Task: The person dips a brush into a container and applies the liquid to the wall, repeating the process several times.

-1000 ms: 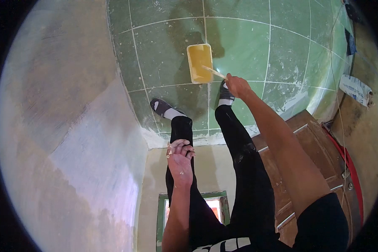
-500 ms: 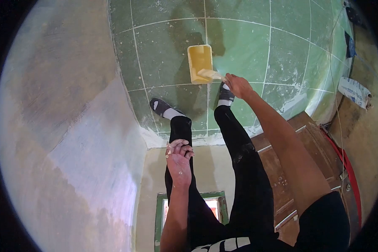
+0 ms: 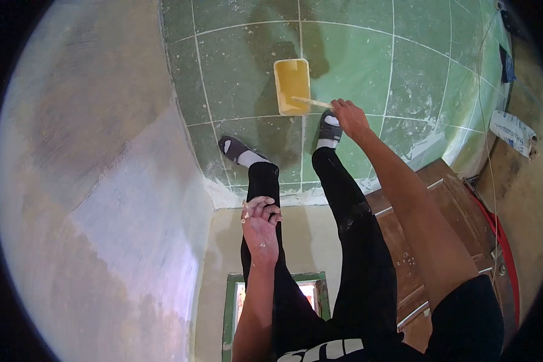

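Note:
My right hand (image 3: 350,119) is closed round the handle end of a pale brush-like tool (image 3: 315,102), whose far end lies over the lower part of a yellow tray (image 3: 293,75). The tray rests on the green tiled floor, just beyond my feet. My left hand (image 3: 261,232) is palm up over my left leg, with its fingers apart and slightly curled. White smears mark its palm and fingers, and nothing is held in it.
A patchy plastered wall (image 3: 102,157) rises on the left. On the right are a brown wooden door (image 3: 404,241), a red strip (image 3: 508,265), a thin cord and a printed white bag (image 3: 513,133). A green-framed opening (image 3: 230,301) is below.
The tool in my right hand has turned and now shows a thin edge instead of its broad face. The view has shifted slightly. My left hand keeps its pose.

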### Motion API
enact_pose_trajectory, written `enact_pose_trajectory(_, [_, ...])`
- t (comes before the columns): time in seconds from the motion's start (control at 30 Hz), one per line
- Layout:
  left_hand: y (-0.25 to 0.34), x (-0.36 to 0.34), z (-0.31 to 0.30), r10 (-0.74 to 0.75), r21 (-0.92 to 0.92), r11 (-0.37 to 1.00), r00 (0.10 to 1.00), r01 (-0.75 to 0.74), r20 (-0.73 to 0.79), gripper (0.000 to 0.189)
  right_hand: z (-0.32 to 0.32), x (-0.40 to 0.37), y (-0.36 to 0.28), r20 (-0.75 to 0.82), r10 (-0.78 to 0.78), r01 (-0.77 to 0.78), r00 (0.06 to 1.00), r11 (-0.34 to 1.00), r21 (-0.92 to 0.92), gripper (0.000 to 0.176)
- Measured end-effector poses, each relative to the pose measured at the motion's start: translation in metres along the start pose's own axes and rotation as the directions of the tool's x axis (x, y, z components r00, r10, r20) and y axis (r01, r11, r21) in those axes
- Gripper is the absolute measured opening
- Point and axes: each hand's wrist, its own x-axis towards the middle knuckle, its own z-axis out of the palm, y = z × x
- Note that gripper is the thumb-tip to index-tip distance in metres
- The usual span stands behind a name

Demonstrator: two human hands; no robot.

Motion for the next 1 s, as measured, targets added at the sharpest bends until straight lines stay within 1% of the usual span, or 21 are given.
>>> enact_pose_trajectory(0.1, [-0.003,-0.001,-0.001,-0.005,-0.020,1.000,1.000,0.006,0.003,0.048,0.005,0.002,-0.002,-0.002,0.043,-0.043,0.999,0.999,0.010,0.027])
enact_pose_trajectory(0.23, [-0.010,-0.004,-0.003,0.003,-0.029,1.000,1.000,-0.003,0.005,0.047,0.005,0.000,-0.002,-0.017,0.019,-0.020,1.000,0.999,-0.026,0.028])
enact_pose_trajectory(0.3, [-0.011,-0.004,-0.003,0.015,-0.032,0.999,1.000,-0.015,0.009,0.047,0.010,0.001,-0.003,0.073,0.087,-0.083,0.993,0.994,-0.066,0.026])
enact_pose_trajectory(0.33, [-0.012,-0.005,-0.003,0.018,-0.033,0.999,1.000,-0.018,0.017,0.047,0.013,-0.001,-0.002,0.074,0.089,-0.084,0.993,0.994,-0.065,0.026])
enact_pose_trajectory(0.4, [-0.015,-0.006,-0.005,0.014,-0.039,0.999,1.000,-0.014,0.014,0.047,0.017,-0.002,-0.001,-0.004,0.063,-0.063,0.998,0.998,-0.001,0.025])
enact_pose_trajectory(0.43, [-0.015,-0.007,-0.007,0.015,-0.045,0.999,1.000,-0.015,0.005,0.047,0.018,-0.001,-0.003,-0.006,0.045,-0.045,0.999,0.999,0.011,0.025])
enact_pose_trajectory(0.5, [-0.014,-0.011,-0.012,0.002,-0.059,0.998,1.000,-0.001,0.021,0.046,0.012,-0.004,-0.010,-0.001,0.097,-0.096,0.995,0.990,0.106,0.023])
enact_pose_trajectory(0.53, [-0.014,-0.014,-0.016,0.015,-0.056,0.998,1.000,-0.014,0.016,0.046,0.004,-0.008,-0.015,-0.046,0.068,-0.060,0.997,0.985,0.160,0.026])
enact_pose_trajectory(0.57, [-0.014,-0.019,-0.020,0.028,-0.056,0.998,0.999,-0.027,0.015,0.045,-0.005,-0.012,-0.023,-0.052,0.047,-0.038,0.998,0.986,0.163,0.026])
enact_pose_trajectory(0.63, [-0.016,-0.026,-0.034,0.052,-0.045,0.998,0.999,-0.053,-0.016,0.046,-0.014,-0.018,-0.033,-0.010,0.145,-0.141,0.989,0.973,0.184,0.027])
enact_pose_trajectory(0.7, [-0.012,-0.034,-0.053,0.073,-0.017,0.997,0.996,-0.074,-0.052,0.045,-0.012,-0.021,-0.035,-0.056,0.146,-0.136,0.988,0.977,0.164,0.031])
enact_pose_trajectory(0.73, [-0.010,-0.036,-0.066,0.060,-0.009,0.998,0.995,-0.061,-0.080,0.045,-0.012,-0.024,-0.036,-0.087,0.135,-0.117,0.987,0.976,0.185,0.033])
enact_pose_trajectory(0.77, [-0.004,-0.039,-0.074,0.087,-0.010,0.996,0.993,-0.088,-0.084,0.045,-0.014,-0.026,-0.037,-0.116,0.124,-0.098,0.985,0.974,0.204,0.035])
enact_pose_trajectory(0.83, [0.009,-0.044,-0.090,0.083,-0.021,0.996,0.991,-0.085,-0.104,0.043,-0.024,-0.024,-0.049,-0.136,0.128,-0.096,0.982,0.971,0.218,0.037])
enact_pose_trajectory(0.87, [0.015,-0.047,-0.096,0.069,-0.064,0.995,0.990,-0.077,-0.119,0.040,-0.029,-0.013,-0.058,-0.147,0.113,-0.077,0.983,0.970,0.229,0.037])
enact_pose_trajectory(0.9, [0.023,-0.048,-0.101,0.074,-0.053,0.995,0.990,-0.081,-0.118,0.040,-0.036,-0.013,-0.065,-0.146,0.101,-0.062,0.984,0.965,0.254,0.036])
enact_pose_trajectory(0.97, [0.033,-0.057,-0.112,0.071,-0.038,0.997,0.995,-0.074,-0.066,0.039,-0.051,-0.033,-0.082,-0.131,0.124,-0.083,0.984,0.956,0.282,0.034])
enact_pose_trajectory(1.0, [0.040,-0.063,-0.118,0.081,-0.034,0.996,0.995,-0.083,-0.051,0.038,-0.064,-0.034,-0.103,-0.095,0.112,-0.068,0.989,0.921,0.382,0.032])
